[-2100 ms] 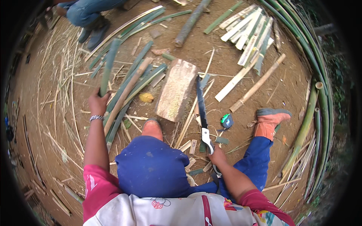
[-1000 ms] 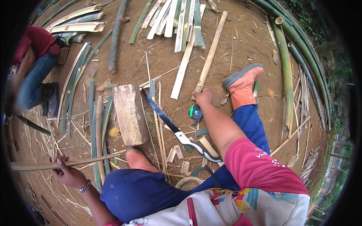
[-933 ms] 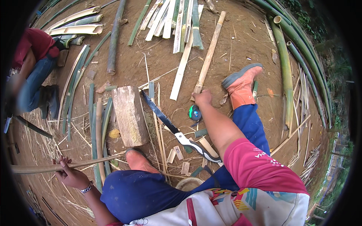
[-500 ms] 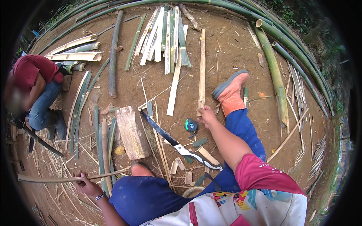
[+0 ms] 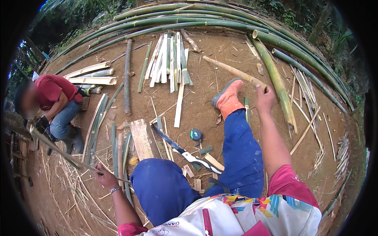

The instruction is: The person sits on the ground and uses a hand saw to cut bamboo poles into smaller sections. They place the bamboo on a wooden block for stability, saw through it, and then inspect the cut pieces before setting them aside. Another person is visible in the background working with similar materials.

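My right hand is raised beyond my outstretched orange boot, closed around the near end of a bamboo strip that points away to the left. Low on the left, my left hand grips another long bamboo strip, tilted with its far end up to the left. Between my legs lie a pruning saw with a dark curved blade and white handle, and a dark tape measure with a teal side. A wooden block sits next to the blade, partly hidden behind my bent knee.
At left a person in a red shirt crouches with gloved hands. Split bamboo slats lie fanned out ahead. Long green bamboo poles curve across the back, and a thick pole lies at right. Thin scraps litter the soil.
My right hand has lifted its bamboo strip off the ground, swinging it up and to the right. My left hand's strip now tilts more steeply. The view has tipped upward.
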A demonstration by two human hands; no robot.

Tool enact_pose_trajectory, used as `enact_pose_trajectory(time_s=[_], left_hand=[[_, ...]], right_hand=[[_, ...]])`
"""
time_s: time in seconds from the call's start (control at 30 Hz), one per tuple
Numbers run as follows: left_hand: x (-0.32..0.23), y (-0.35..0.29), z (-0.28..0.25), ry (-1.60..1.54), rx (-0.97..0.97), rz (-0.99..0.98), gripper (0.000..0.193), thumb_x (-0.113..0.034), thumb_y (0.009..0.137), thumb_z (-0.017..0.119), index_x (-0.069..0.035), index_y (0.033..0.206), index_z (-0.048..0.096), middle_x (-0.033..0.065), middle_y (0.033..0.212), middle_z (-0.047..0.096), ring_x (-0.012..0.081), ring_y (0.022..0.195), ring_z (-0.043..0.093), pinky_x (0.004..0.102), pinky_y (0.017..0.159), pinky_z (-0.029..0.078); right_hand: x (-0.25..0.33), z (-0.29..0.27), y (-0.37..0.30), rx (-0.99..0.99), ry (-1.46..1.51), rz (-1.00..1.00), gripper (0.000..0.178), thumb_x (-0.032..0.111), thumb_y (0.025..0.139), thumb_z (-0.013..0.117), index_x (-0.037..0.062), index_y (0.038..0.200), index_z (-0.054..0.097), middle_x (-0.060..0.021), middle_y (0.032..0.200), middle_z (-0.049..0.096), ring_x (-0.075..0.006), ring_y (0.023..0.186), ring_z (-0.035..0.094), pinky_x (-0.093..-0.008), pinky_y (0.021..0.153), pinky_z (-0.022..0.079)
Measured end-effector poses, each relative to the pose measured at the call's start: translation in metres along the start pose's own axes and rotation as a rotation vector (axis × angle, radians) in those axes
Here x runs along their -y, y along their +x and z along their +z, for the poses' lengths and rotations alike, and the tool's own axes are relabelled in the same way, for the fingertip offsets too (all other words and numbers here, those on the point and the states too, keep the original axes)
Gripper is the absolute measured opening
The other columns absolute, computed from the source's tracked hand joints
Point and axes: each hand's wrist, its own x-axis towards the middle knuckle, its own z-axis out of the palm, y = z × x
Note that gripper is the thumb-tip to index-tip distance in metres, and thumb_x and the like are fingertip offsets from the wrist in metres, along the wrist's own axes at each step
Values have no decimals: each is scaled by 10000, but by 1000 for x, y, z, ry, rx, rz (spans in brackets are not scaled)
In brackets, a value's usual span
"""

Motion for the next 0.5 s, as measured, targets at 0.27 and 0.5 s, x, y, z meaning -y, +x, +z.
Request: enact_pose_trajectory(time_s=[0.27, 0.5], left_hand=[[-218, 7, 62, -68, 366, 470, 288, -316, 940, 702, -59, 1069, 689, 76, 819, 652, 166, 751, 607, 312, 701, 481], [-347, -21, 103, -256, 796, 395, 285, -316, 939, 708, -62, 1068, 702, -21, 715, 597, 78, 630, 509, 269, 574, 402]], right_hand=[[153, -93, 124, -234, -5, -548, 312, 343, 904, 670, 31, 887, 682, -157, 720, 656, -331, 652, 616, -409, 639, 478], [318, -168, 139, -212, 110, -678, 257, 214, 874, 670, -22, 977, 657, -185, 830, 683, -291, 729, 665, -396, 683, 517]])
